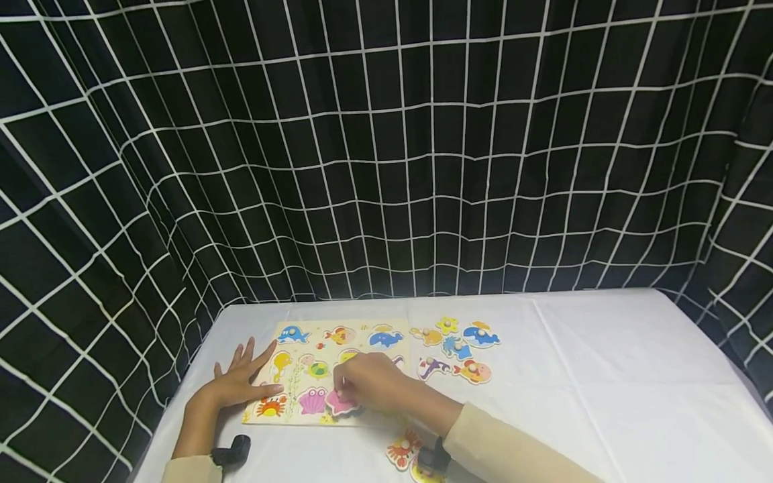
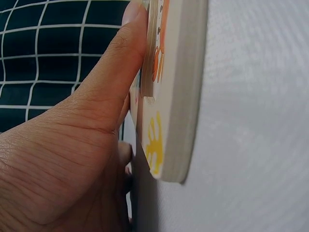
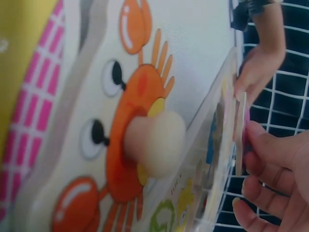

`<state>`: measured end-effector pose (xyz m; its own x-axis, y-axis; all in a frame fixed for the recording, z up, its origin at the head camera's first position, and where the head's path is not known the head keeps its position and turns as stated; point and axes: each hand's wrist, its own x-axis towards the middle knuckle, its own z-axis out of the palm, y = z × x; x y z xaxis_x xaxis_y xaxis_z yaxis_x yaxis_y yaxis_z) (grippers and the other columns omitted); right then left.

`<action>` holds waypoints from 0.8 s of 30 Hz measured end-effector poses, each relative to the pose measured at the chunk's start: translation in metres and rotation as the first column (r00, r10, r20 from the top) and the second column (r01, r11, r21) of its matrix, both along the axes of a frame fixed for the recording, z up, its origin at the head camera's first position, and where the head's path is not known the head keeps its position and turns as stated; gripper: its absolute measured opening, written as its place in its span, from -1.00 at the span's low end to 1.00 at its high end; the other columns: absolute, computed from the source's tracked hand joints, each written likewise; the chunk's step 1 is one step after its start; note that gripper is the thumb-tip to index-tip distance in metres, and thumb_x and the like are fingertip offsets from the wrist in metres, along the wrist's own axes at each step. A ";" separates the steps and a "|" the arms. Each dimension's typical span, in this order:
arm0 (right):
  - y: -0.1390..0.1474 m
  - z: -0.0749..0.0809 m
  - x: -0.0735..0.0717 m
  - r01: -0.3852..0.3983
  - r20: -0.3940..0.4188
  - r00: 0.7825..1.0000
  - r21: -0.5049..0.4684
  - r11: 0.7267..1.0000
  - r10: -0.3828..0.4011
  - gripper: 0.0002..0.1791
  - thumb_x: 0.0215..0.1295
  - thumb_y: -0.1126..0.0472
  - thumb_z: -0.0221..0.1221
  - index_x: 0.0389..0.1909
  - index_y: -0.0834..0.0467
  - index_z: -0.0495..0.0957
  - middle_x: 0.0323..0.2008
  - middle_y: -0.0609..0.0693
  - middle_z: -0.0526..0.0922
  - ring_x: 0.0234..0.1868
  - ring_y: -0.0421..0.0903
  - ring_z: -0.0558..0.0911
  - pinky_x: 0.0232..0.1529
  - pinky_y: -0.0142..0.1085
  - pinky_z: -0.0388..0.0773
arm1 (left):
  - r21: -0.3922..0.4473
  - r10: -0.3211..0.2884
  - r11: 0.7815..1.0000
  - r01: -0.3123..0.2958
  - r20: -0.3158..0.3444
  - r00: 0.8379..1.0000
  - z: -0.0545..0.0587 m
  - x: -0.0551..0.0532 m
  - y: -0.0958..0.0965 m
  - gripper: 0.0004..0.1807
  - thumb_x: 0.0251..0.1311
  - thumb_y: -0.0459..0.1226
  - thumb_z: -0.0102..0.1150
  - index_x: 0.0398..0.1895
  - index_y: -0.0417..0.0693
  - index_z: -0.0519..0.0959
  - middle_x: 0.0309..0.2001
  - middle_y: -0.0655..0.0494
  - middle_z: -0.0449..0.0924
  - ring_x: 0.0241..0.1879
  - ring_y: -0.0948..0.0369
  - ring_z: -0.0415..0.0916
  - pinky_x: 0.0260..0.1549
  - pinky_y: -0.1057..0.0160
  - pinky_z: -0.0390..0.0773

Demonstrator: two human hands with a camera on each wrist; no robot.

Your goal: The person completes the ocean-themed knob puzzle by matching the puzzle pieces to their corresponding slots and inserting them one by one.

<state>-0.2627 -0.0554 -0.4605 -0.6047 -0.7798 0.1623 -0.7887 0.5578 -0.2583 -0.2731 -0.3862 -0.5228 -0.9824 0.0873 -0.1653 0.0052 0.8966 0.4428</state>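
Observation:
A wooden peg-puzzle board with printed sea animals lies on the white table. My left hand has its fingers spread at the board's left side; its thumb rests along the edge near the crab picture. Near the front of the board, my right hand pinches a pink puzzle piece from above. That piece is beside the printed pink shell. In the right wrist view the held piece is seen edge-on, tilted against the board; its knob is hidden by the fingers.
A crab piece with a round knob and a partly hidden yellow-and-pink piece lie under the right forearm. Right of the board are several loose pieces, among them a whale, a fish and a yellow star. A black grid curtain surrounds the table.

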 end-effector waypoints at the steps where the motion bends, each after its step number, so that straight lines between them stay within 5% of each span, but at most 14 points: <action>1: -0.001 -0.002 0.000 0.002 0.002 1.000 0.002 1.000 -0.002 -0.93 0.25 0.14 0.40 -0.32 -0.12 0.71 -0.42 -0.33 0.69 -0.40 -0.35 0.56 -0.30 -0.43 0.50 | -0.004 0.001 1.000 -0.001 0.006 1.000 -0.002 -0.001 0.000 0.29 -0.18 0.50 0.26 0.63 0.25 0.01 0.61 -0.31 -0.41 0.56 -0.29 -0.56 0.22 -0.55 -0.66; 9: -0.012 -0.007 -0.001 0.022 0.008 1.000 0.021 1.000 -0.022 -0.93 0.21 0.05 0.42 -0.34 -0.13 0.71 -0.47 -0.32 0.67 -0.40 -0.35 0.56 -0.30 -0.45 0.49 | -0.018 0.011 1.000 -0.011 0.001 1.000 -0.013 -0.003 -0.002 0.27 -0.16 0.47 0.30 0.62 0.22 0.04 0.62 -0.28 -0.39 0.57 -0.27 -0.55 0.24 -0.54 -0.64; 24: -0.041 -0.009 -0.003 0.000 -0.064 0.998 0.034 0.999 0.002 -0.93 0.20 0.07 0.44 -0.38 -0.11 0.72 -0.48 -0.29 0.69 -0.44 -0.33 0.58 -0.34 -0.46 0.47 | -0.019 -0.002 1.000 0.001 -0.011 1.000 -0.005 -0.001 -0.002 0.26 -0.14 0.47 0.28 0.62 0.20 0.05 0.62 -0.30 -0.38 0.57 -0.29 -0.53 0.24 -0.53 -0.65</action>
<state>-0.2661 -0.0966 -0.4694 -0.5927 -0.7863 0.1744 -0.8039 0.5643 -0.1881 -0.2742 -0.3881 -0.5274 -0.9840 0.0857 -0.1562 0.0112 0.9047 0.4260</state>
